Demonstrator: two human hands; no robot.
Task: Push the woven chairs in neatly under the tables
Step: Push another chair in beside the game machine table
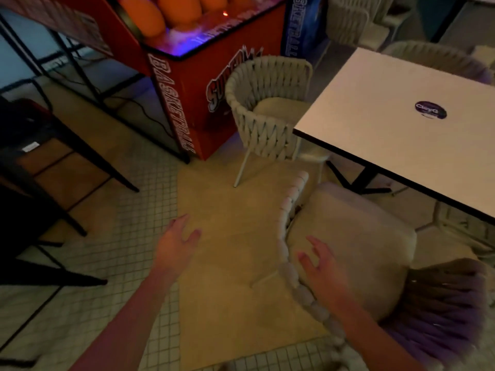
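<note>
A woven chair (356, 245) with a pale cushion stands right below me, its seat partly under the white table (388, 108). Its braided rim runs past my right hand (318, 266), which hovers open over the cushion beside the rim. My left hand (176, 242) is open above the floor, to the left of the chair and apart from it. A second woven chair (265, 108) sits at the table's far left side, its seat tucked against the table edge.
A red basketball arcade machine (187, 84) stands close behind the second chair. Black metal frames and legs (67, 162) fill the left side. More woven chairs (356, 20) stand at the back right. Tan floor lies between me and the machine.
</note>
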